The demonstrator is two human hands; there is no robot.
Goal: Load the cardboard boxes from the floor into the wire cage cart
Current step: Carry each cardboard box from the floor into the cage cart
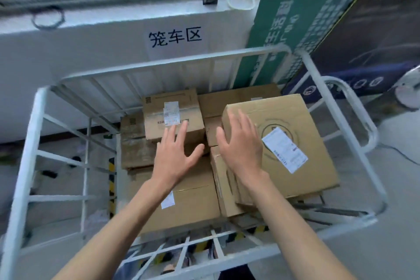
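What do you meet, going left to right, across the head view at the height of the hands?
Cart's left rail → worn box → left hand → right hand → large box with the white label → cart's right rail.

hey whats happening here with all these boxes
A person is loading cardboard boxes into a white wire cage cart, which holds several boxes stacked inside. Both hands are open and grip nothing. The left hand reaches over a small labelled box at the back. The right hand lies flat at the left edge of a large box that sits tilted on top at the right.
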